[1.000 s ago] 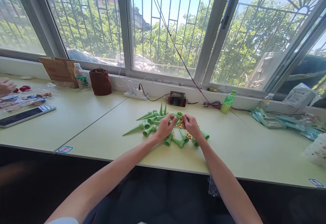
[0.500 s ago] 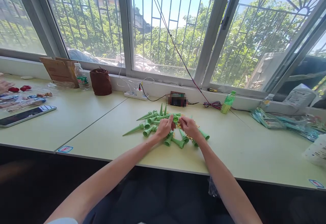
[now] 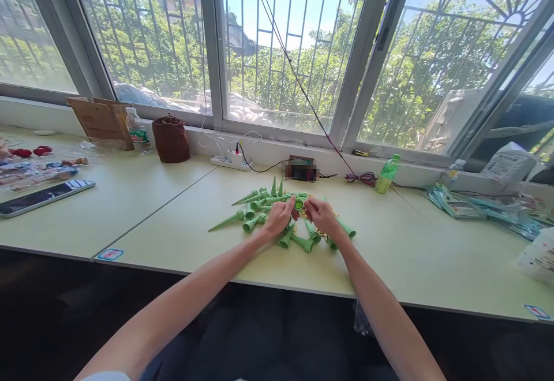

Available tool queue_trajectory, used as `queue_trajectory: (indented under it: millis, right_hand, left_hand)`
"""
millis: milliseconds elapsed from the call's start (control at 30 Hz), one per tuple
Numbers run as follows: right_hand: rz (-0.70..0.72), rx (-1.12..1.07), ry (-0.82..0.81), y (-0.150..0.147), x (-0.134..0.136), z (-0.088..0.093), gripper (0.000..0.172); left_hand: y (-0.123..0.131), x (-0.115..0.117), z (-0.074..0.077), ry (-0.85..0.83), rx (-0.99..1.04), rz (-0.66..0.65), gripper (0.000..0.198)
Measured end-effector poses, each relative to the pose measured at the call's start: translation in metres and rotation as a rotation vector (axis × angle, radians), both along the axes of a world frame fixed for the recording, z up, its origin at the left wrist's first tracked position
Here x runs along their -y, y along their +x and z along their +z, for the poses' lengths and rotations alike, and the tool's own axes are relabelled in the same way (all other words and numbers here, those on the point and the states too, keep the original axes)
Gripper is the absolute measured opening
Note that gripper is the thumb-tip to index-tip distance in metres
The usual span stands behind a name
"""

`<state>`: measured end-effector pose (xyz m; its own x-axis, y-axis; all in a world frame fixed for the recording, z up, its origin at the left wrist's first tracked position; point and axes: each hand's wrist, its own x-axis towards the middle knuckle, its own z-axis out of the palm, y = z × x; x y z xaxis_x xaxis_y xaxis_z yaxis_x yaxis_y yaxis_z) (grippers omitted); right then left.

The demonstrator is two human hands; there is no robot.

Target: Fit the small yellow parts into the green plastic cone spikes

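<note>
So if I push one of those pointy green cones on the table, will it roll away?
It would probably roll, but in a curve: the green cone on the table is wide at one end, pointed at the other. It looks like hollow plastic, so likely stiff and light.

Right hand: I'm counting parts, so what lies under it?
Green cones poke out below the right hand, with small yellowish bits beside them on the table. Anything beneath the palm is covered.
</note>
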<state>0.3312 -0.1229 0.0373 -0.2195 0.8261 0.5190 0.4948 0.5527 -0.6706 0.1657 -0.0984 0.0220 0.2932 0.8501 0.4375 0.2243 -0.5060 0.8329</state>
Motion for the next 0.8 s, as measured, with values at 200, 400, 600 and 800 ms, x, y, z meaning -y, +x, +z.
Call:
queue_trajectory:
  millis: [200,400,600,800]
  right_hand:
    - [0.025,-0.030,-0.018,0.0018,-0.0028,-0.0022,0.038]
    - [0.022,-0.025,-0.015,0.0032,-0.0032,-0.0023,0.039]
    - [-0.008,-0.012,-0.021,0.0034,-0.0033,-0.0016,0.040]
    - [-0.009,-0.022,-0.041,0.0040,-0.0038,-0.0024,0.039]
  left_hand:
    - [-0.0019,-0.0001,-0.0017,0.003,-0.034,-0.008,0.071]
    - [-0.0027,-0.0009,-0.0024,0.025,-0.056,-0.017,0.070]
    - [-0.0037,-0.0014,-0.0018,0.061,-0.088,-0.046,0.061]
    - [-0.0043,-0.0001,0.0005,0.116,-0.123,-0.061,0.053]
